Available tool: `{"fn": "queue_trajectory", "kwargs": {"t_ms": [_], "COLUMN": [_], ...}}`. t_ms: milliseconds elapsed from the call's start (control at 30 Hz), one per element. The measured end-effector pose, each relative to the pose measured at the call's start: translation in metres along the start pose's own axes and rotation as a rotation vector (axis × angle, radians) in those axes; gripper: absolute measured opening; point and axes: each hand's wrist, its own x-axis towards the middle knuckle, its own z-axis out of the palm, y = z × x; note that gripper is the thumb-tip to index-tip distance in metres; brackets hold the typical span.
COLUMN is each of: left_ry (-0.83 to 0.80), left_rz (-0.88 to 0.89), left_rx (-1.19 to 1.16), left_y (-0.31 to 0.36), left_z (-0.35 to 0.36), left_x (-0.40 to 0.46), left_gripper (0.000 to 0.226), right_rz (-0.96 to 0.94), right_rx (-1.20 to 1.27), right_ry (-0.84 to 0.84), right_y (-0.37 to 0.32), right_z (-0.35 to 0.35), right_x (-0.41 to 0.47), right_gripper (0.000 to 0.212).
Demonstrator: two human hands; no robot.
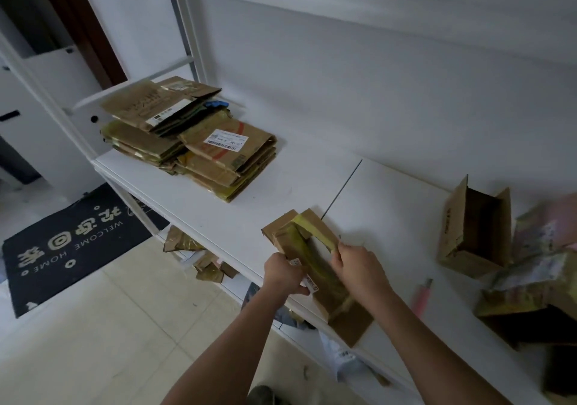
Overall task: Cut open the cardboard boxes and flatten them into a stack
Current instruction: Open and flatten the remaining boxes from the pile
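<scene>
At the shelf's [218, 205] front edge, the left hand [282, 275] grips the box [315, 267] while the right hand [356, 267] pinches its tape [315, 228], which should peel best pulled low and steadily along the seam.

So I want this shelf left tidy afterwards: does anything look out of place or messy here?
Yes. Torn cardboard scraps lie on the lower shelf, not on the flattened stack. The stack itself is askew, its pieces fanned at different angles. A pink cutter lies loose on the white shelf, near its front edge.
</scene>
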Motion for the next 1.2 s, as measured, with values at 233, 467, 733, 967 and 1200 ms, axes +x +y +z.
{"fn": "queue_trajectory", "kwargs": {"t_ms": [233,467,733,967,1200], "left_ry": [0.004,0.026,0.086,0.001,0.043], "left_rz": [0.004,0.041,0.139,-0.013,0.024], "left_rx": [-0.045,-0.017,0.06,0.302,0.379], "left_y": [0.001,0.008,0.011,0.034,0.035], "left_z": [-0.002,0.004,0.013,0.026,0.04], "left_x": [0.003,-0.004,-0.007,-0.014,-0.009], "left_gripper": [0.03,0.036,0.075,0.078,0.092], "right_rz": [0.238,0.331,0.114,0.17,0.182], "right_rx": [0.551,0.577,0.615,0.75,0.819], "right_ry": [0.026,0.362,0.218,0.198,0.19], "right_y": [0.05,0.048,0.041,0.044,0.043], "right_z": [-0.013,0.023,0.038,0.027,0.02], "right_x": [0.001,-0.026,-0.063,-0.061,-0.064], "right_gripper": [0.039,0.024,0.04,0.022,0.034]}}
